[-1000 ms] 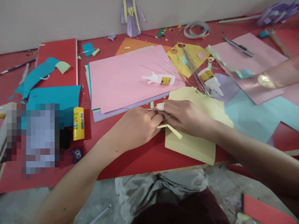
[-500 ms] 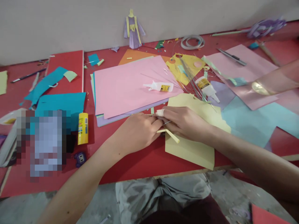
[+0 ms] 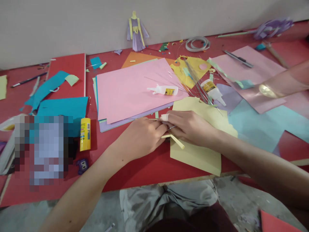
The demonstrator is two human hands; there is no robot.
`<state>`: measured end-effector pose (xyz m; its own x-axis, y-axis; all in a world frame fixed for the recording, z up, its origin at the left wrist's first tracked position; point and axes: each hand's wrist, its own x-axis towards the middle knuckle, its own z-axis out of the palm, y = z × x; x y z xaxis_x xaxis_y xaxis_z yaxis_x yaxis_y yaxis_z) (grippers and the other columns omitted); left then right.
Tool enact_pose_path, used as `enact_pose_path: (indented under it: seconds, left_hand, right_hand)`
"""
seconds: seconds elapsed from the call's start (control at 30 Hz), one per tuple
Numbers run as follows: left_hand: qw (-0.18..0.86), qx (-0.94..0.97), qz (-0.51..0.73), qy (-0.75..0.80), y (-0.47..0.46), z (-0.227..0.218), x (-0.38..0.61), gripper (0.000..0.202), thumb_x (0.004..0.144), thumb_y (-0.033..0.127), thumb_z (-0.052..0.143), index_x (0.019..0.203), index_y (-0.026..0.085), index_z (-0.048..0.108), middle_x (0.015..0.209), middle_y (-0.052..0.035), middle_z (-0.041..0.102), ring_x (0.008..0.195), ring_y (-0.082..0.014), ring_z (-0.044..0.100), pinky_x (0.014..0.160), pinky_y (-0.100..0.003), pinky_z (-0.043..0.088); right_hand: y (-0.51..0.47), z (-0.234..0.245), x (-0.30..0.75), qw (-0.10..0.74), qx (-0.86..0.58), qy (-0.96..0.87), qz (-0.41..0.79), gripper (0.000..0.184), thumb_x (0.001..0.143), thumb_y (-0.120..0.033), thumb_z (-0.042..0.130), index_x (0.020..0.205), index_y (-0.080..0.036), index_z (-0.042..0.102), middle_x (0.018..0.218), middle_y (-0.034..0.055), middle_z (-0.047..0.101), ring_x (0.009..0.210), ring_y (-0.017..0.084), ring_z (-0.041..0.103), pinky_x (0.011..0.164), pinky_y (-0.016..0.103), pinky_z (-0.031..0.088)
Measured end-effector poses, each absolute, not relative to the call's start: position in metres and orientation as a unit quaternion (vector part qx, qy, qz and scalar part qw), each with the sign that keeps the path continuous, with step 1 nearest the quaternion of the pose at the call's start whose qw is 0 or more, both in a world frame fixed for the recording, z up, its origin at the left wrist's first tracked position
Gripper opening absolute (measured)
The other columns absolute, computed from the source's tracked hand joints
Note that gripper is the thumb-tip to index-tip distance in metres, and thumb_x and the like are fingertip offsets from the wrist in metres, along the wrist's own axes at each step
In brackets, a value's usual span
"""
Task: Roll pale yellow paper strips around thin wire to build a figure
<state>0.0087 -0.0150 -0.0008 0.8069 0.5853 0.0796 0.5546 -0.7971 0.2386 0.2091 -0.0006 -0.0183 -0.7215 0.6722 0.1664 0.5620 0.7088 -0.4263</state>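
Observation:
My left hand point(image 3: 148, 133) and my right hand point(image 3: 190, 125) meet above the red table, fingertips together. A pale yellow paper tube point(image 3: 178, 142), bent near its middle, sticks out from under the closed fingers of my left hand. Between the hands shows a short length of thin metal wire point(image 3: 171, 127), which runs into the curled fingers of my right hand. White tape point(image 3: 164, 117) wraps one right fingertip. Beneath my right hand lies a pale yellow paper sheet point(image 3: 195, 158). The fingers hide the far end of the tube and most of the wire.
A glue bottle point(image 3: 169, 90) lies on stacked pink paper point(image 3: 127, 93); another glue bottle point(image 3: 213, 91) is beside loose wires. On the left stands a yellow glue stick point(image 3: 85, 134). A paper figure point(image 3: 136, 33) leans on the wall. Another person's arm point(image 3: 287, 80) reaches in from the right.

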Motion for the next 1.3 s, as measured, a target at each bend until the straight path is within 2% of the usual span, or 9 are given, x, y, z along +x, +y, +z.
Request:
enact_pose_path:
  seconds: [0.57, 0.77, 1.3]
  left_hand:
    - [0.108, 0.944, 0.076, 0.302, -0.0152, 0.0000, 0.0079, 0.017, 0.096, 0.023, 0.046, 0.094, 0.015, 0.061, 0.092, -0.0055, 0.068, 0.084, -0.0230, 0.064, 0.073, -0.037, 0.049]
    - [0.108, 0.944, 0.083, 0.300, -0.0156, -0.0005, 0.0072, 0.018, 0.096, 0.023, 0.045, 0.094, 0.014, 0.061, 0.091, -0.0056, 0.068, 0.084, -0.0231, 0.064, 0.073, -0.037, 0.050]
    - [0.102, 0.946, 0.082, 0.298, -0.0145, -0.0007, 0.0085, 0.020, 0.097, 0.023, 0.044, 0.091, 0.014, 0.060, 0.088, -0.0053, 0.067, 0.081, -0.0212, 0.064, 0.070, -0.035, 0.047]
  right_hand:
    - [-0.0002, -0.0188, 0.2082, 0.159, -0.337, -0.912, 0.170, 0.014, 0.089, -0.015, 0.041, 0.078, -0.018, 0.048, 0.072, 0.0024, 0.053, 0.062, 0.013, 0.045, 0.058, 0.026, 0.034]
    - [-0.0008, -0.0180, 0.2083, 0.152, -0.346, -0.908, 0.180, 0.012, 0.090, -0.016, 0.040, 0.082, -0.019, 0.049, 0.076, 0.0037, 0.056, 0.065, 0.014, 0.049, 0.060, 0.027, 0.036]
    - [-0.0006, -0.0176, 0.2081, 0.160, -0.339, -0.912, 0.167, 0.014, 0.087, -0.014, 0.039, 0.077, -0.020, 0.047, 0.070, 0.0020, 0.052, 0.061, 0.015, 0.046, 0.057, 0.028, 0.033]
